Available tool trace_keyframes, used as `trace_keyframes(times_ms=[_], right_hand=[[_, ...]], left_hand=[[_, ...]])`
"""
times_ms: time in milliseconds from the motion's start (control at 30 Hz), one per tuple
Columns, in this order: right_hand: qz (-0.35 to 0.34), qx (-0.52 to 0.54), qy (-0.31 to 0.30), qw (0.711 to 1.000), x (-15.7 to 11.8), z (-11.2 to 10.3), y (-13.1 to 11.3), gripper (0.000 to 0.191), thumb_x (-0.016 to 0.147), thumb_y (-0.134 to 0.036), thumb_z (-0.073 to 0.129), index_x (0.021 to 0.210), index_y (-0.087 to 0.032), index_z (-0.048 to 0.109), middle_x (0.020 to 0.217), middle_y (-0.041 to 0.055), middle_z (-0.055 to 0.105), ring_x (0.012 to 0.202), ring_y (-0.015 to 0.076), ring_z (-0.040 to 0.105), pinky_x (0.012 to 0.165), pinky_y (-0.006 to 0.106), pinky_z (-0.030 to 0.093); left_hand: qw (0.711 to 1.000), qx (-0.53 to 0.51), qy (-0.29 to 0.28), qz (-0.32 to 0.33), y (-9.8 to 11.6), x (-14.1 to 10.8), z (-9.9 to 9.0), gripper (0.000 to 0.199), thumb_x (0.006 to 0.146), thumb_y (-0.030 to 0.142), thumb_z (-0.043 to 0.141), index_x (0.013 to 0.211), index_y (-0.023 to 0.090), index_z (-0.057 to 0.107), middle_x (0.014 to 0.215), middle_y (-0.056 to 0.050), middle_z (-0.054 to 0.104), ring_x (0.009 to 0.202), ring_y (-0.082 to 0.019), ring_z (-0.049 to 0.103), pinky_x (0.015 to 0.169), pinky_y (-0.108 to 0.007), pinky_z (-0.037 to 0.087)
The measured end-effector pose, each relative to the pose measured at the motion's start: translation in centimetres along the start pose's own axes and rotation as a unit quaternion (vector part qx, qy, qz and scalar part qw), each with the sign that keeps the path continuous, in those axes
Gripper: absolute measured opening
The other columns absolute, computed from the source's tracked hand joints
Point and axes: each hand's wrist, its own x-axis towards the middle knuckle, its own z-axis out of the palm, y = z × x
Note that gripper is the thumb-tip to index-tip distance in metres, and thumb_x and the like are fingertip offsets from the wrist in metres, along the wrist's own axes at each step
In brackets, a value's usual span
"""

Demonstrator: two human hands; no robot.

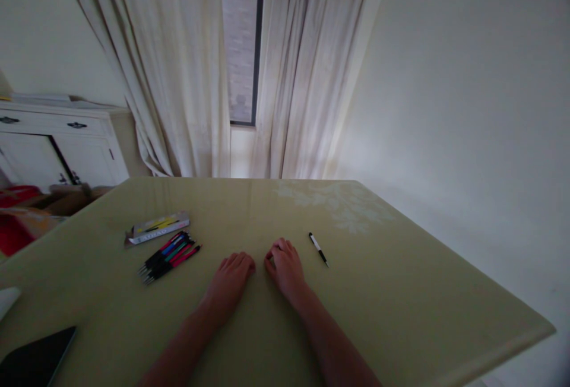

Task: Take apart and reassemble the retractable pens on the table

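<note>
My left hand (233, 276) rests on the table, its fingers curled loosely together and no object showing in them. Beside it, a short gap to the right, lies my right hand (285, 268), with bent fingers and the thumb near the index finger; nothing shows in it either. A white and black pen (317, 248) lies slantwise just right of my right hand, not touched. To the left of my left hand is a bunch of pens (170, 256) in red, blue, green and black, side by side. Behind them sits a pen box (159, 227), an end flap open.
The pale green table (383, 310) has a white leaf pattern near its back edge. A dark flat object (38, 358) and a white item (8, 300) lie at the left front. Beyond stand a white cabinet (95, 143), curtains (187, 78) and a wall (467, 108) at right.
</note>
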Motion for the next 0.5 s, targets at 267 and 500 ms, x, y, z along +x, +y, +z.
trace_keyframes(times_ms=[267,500], right_hand=[[0.014,0.279,-0.033,0.96,0.0,-0.8,-0.2,0.005,0.09,-0.02,0.071,0.094,-0.02,0.073,0.085,0.0025,0.076,0.078,0.0171,0.07,0.072,0.027,0.05],[0.007,0.31,-0.029,0.95,0.1,-1.0,-0.3,0.004,0.084,-0.019,0.076,0.088,-0.021,0.076,0.082,0.0021,0.078,0.075,0.017,0.07,0.07,0.026,0.049]], left_hand=[[0.987,-0.148,0.04,-0.043,0.2,0.3,-1.2,0.025,0.101,0.027,0.045,0.109,0.023,0.067,0.106,-0.006,0.074,0.103,-0.024,0.067,0.093,-0.038,0.05],[0.987,-0.127,0.094,0.007,-0.1,0.2,-1.0,0.025,0.102,0.028,0.045,0.102,0.024,0.07,0.099,-0.004,0.074,0.096,-0.023,0.066,0.089,-0.039,0.051]])
